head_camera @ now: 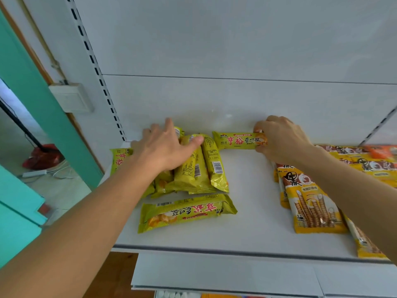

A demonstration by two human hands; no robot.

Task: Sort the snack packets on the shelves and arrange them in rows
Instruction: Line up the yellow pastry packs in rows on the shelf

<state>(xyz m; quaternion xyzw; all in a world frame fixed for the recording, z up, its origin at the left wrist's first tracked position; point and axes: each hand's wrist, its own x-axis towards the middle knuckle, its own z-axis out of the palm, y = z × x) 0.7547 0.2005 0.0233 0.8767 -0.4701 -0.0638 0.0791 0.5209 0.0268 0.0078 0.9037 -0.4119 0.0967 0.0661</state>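
On the white shelf (253, 186) lies a pile of yellow-green snack packets (199, 168) at the left. My left hand (167, 147) rests flat on top of this pile with fingers spread. My right hand (281, 138) grips the right end of one yellow-green packet (238, 140) lying crosswise at the back of the shelf. Another yellow-green packet (187, 211) lies alone, crosswise, near the front edge. One more packet (118, 160) pokes out at the far left, partly hidden by my left arm.
Orange-yellow wafer-roll packets (309, 203) are heaped on the right side of the shelf, partly under my right arm. A slotted shelf upright (96, 69) runs up at the left. A lower shelf (225, 274) shows below the front edge.
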